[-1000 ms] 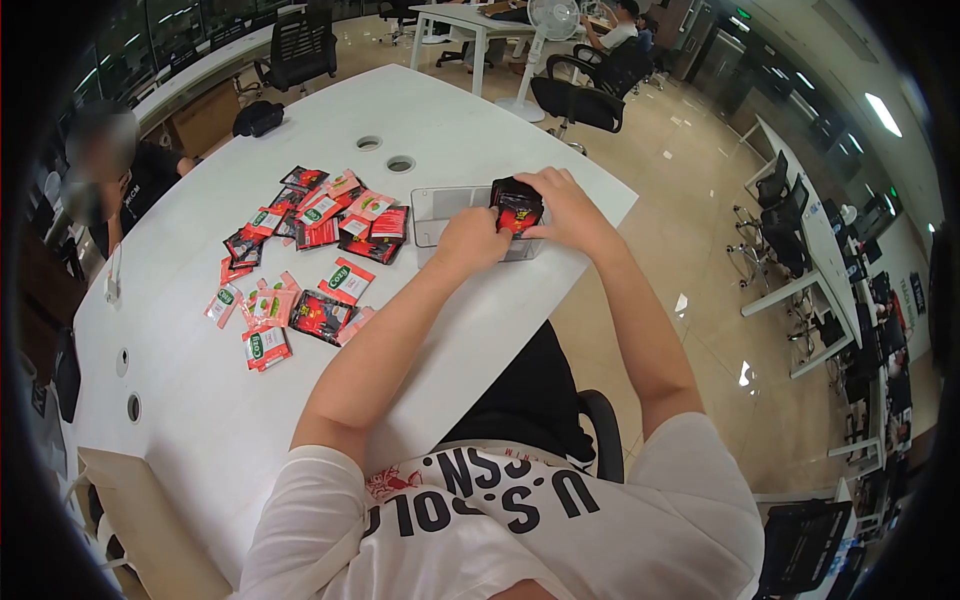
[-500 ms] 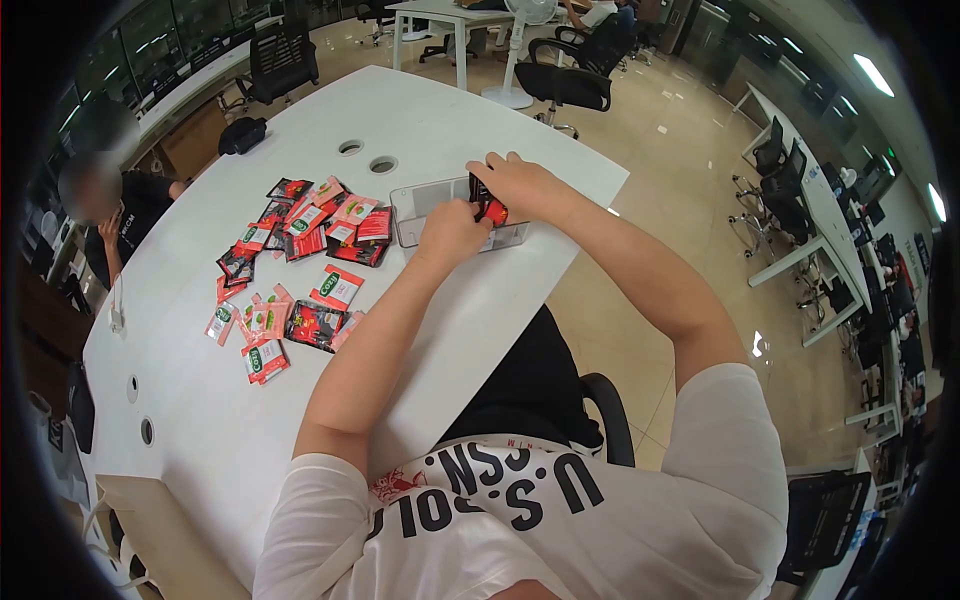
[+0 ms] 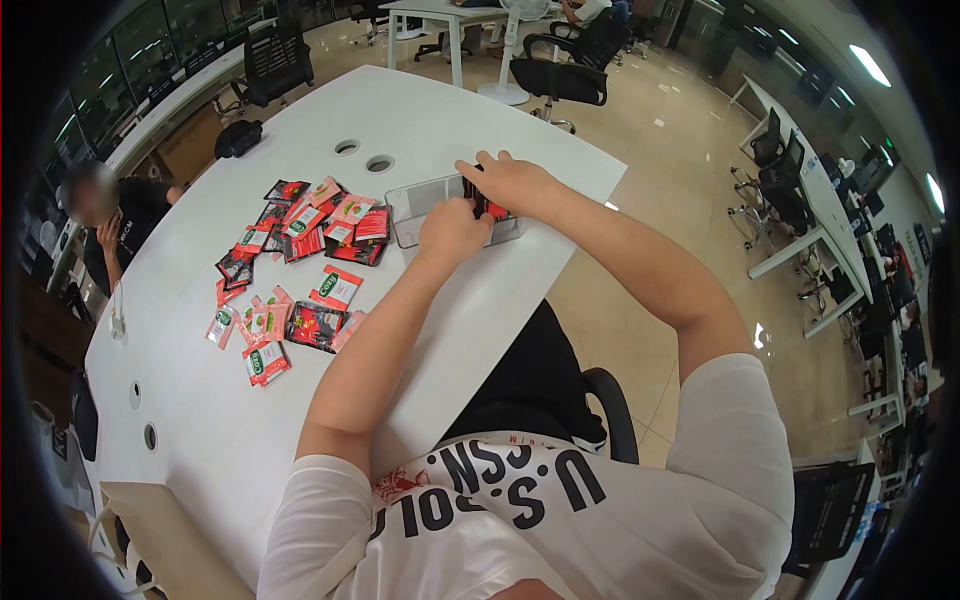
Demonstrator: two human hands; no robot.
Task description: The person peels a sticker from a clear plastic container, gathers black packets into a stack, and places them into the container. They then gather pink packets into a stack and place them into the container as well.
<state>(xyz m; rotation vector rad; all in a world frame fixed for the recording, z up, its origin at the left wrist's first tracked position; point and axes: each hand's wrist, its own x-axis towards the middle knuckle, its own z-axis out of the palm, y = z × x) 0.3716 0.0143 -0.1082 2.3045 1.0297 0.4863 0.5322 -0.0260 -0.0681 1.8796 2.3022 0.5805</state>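
Note:
A clear plastic box with compartments sits near the table's right edge. Over its right part, my right hand grips a black and red sachet from the top. My left hand pinches the same sachet from the near side, its fingers curled at the box's near wall. The sachet's lower part is inside the box, partly hidden by my fingers. To the left lies a pile of red, pink and black sachets, with a second group of sachets nearer me.
The white table has round cable holes. At the left edge sits a person in a dark top. A black pouch lies at the far left edge, and a brown paper bag stands near left. Office chairs stand beyond.
The black and red sachet sits lower in the box than before, and my right hand has come down slightly with it. My left hand stays at the near wall.

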